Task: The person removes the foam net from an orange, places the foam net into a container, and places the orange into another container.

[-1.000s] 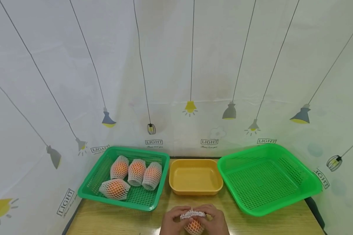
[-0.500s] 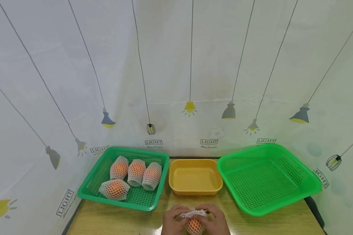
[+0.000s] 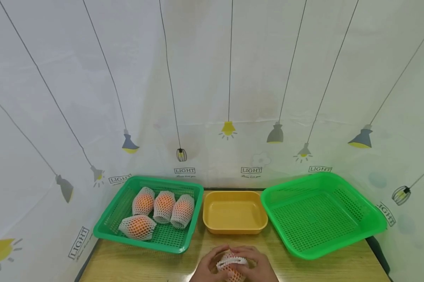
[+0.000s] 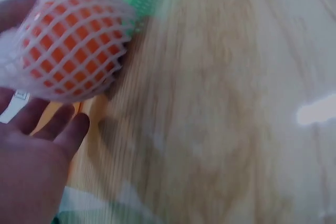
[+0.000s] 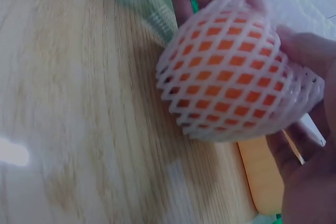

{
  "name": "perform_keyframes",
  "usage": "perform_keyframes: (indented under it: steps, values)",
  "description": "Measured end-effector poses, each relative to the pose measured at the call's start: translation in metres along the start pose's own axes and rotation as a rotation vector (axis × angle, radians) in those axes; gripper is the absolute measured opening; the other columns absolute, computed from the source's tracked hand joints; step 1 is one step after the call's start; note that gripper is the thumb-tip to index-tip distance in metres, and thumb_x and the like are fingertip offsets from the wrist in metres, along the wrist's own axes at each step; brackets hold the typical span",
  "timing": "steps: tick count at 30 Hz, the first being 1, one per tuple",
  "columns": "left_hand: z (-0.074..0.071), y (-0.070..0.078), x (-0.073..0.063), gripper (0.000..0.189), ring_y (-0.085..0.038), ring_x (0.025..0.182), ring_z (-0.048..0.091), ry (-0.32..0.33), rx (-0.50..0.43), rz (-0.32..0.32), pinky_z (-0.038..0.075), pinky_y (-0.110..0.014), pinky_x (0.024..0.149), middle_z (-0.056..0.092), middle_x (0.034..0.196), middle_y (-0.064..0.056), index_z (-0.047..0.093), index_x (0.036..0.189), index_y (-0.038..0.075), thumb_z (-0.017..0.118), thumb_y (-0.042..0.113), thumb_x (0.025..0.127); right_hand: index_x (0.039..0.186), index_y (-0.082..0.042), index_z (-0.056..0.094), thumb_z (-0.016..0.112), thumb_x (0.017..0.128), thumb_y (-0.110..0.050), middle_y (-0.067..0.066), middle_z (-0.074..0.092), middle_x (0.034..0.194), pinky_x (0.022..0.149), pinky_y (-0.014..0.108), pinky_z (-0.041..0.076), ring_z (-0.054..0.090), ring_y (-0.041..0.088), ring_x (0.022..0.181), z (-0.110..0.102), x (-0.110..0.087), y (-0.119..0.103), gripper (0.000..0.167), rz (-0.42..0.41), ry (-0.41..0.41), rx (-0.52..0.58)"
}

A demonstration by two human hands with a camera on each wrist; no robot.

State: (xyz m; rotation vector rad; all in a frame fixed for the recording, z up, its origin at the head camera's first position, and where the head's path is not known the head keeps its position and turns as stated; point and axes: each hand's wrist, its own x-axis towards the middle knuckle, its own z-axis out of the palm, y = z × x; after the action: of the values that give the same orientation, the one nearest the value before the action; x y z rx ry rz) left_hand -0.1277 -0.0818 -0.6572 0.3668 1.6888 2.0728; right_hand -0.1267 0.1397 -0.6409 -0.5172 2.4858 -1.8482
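Observation:
At the table's front edge, both hands hold an orange-coloured round fruit (image 5: 226,82) in a white foam net (image 4: 73,61). In the head view my left hand (image 3: 208,268) curls round its left side and my right hand (image 3: 260,267) its right side, fingertips nearly meeting over the top. A thick white band of netting (image 3: 231,261) crosses the fruit between the thumbs. Loose netting extends past the fruit toward the fingers in the wrist views. Part of the fruit is hidden behind the thumbs.
A dark green basket (image 3: 141,243) on the left holds several netted fruits (image 3: 164,205). A yellow tray (image 3: 235,214) stands in the middle at the back, and a bright green basket (image 3: 317,217) on the right. The wooden table (image 3: 127,266) meets a printed curtain behind.
The fingers have arched further round the top of the fruit. The white netting band sits slightly lower, and pinkish netted surface now shows above it. Baskets and tray have stayed put.

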Motion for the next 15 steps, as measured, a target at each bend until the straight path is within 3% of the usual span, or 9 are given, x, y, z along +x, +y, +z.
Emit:
perform_keyframes:
  steps: [2,4,6,11,15]
  values:
    - [0.002,-0.002,0.001,0.068,-0.029,0.134,0.056,-0.036,-0.062,0.001,0.057,-0.038,0.100,0.048,0.154,-0.017,0.037,0.158,0.004,0.068,0.011,0.098,0.111,-0.014,0.080,0.085,0.083,-0.023,0.003,0.076,0.121,0.099,0.024,0.050,0.064,0.010,0.115,0.002,0.000,0.000,0.029,-0.044,0.041,0.037]
    - [0.004,-0.005,0.003,0.068,-0.020,0.126,0.062,-0.032,-0.068,0.025,0.058,-0.031,0.096,0.053,0.148,-0.013,0.040,0.155,0.002,0.071,0.008,0.096,0.107,-0.013,0.081,0.085,0.083,-0.018,0.006,0.078,0.114,0.095,0.023,0.052,0.066,0.012,0.109,0.004,0.001,0.001,0.025,-0.086,0.075,0.059]
    - [0.007,-0.007,0.004,0.064,-0.013,0.121,0.064,0.005,-0.042,0.061,0.058,-0.027,0.094,0.056,0.143,-0.012,0.045,0.151,0.000,0.073,0.007,0.094,0.106,-0.011,0.081,0.085,0.083,-0.014,0.007,0.079,0.108,0.091,0.024,0.054,0.067,0.013,0.104,0.005,0.002,0.003,0.024,-0.147,0.109,0.061]
    - [0.012,-0.009,0.008,0.055,-0.010,0.119,0.065,0.116,0.040,0.173,0.058,-0.026,0.094,0.054,0.140,-0.031,0.054,0.141,-0.010,0.074,0.003,0.091,0.102,-0.010,0.081,0.086,0.079,-0.004,0.005,0.078,0.095,0.080,0.021,0.056,0.068,0.014,0.092,0.011,0.005,0.007,0.025,-0.303,0.205,-0.020]
    - [0.015,-0.005,0.010,0.043,-0.009,0.112,0.068,0.224,0.130,0.182,0.059,-0.024,0.090,0.061,0.134,-0.030,0.068,0.127,-0.005,0.080,0.010,0.088,0.096,-0.015,0.081,0.086,0.075,0.001,0.002,0.076,0.089,0.073,0.019,0.056,0.067,0.010,0.084,0.015,0.006,0.002,0.026,-0.311,0.281,-0.049]
